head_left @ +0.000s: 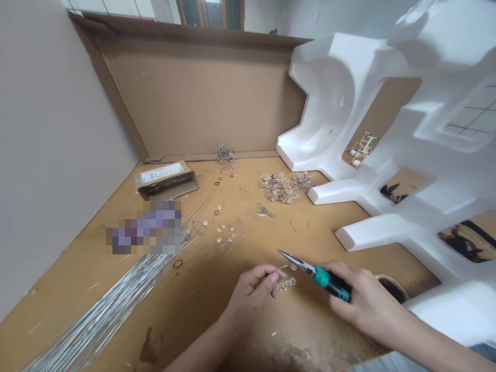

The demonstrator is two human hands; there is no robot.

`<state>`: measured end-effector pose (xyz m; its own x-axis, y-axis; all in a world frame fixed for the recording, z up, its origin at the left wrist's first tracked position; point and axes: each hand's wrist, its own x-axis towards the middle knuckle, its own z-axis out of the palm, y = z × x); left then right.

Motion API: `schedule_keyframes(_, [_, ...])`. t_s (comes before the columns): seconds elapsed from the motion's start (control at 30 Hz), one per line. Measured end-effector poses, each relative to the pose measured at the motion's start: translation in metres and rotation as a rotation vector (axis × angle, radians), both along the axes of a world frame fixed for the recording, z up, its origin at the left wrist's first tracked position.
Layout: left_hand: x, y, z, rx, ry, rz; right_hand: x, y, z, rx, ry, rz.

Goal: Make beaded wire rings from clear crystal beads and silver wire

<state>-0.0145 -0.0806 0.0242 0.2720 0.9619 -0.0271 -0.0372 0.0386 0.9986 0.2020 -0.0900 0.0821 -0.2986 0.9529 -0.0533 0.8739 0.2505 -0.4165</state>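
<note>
Long-nose pliers [325,278] sit gripped in the closed right hand [366,294], tips angled toward small clear wire rings [287,284] just beside the pinched left hand [251,294], keeping tool and rings close together above the desk [310,330].

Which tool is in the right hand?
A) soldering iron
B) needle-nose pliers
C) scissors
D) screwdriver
B. The right hand grips needle-nose pliers with teal handles and a long, pointed metal nose.
</note>
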Motion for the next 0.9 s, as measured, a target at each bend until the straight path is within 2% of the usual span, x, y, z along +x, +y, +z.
schedule_keyframes(0.23, [0.001, -0.001, 0.001, 0.015, 0.042, 0.006, -0.001, 0.000, 0.008, 0.015, -0.049, 0.061])
schedule_keyframes(0.33, [0.001, -0.002, 0.000, 0.010, 0.056, 0.015, -0.001, 0.000, 0.011, 0.128, -0.140, 0.139])
schedule_keyframes(0.47, [0.001, -0.002, -0.001, 0.033, 0.072, 0.063, 0.002, -0.001, 0.008, 0.328, -0.268, 0.191])
schedule_keyframes(0.7, [0.004, -0.006, -0.001, 0.108, 0.165, 0.154, 0.004, -0.009, 0.003, 0.487, -0.377, 0.206])
schedule_keyframes(0.9, [0.006, -0.009, -0.002, 0.111, 0.146, 0.177, -0.001, -0.012, 0.007, 0.624, -0.411, 0.234])
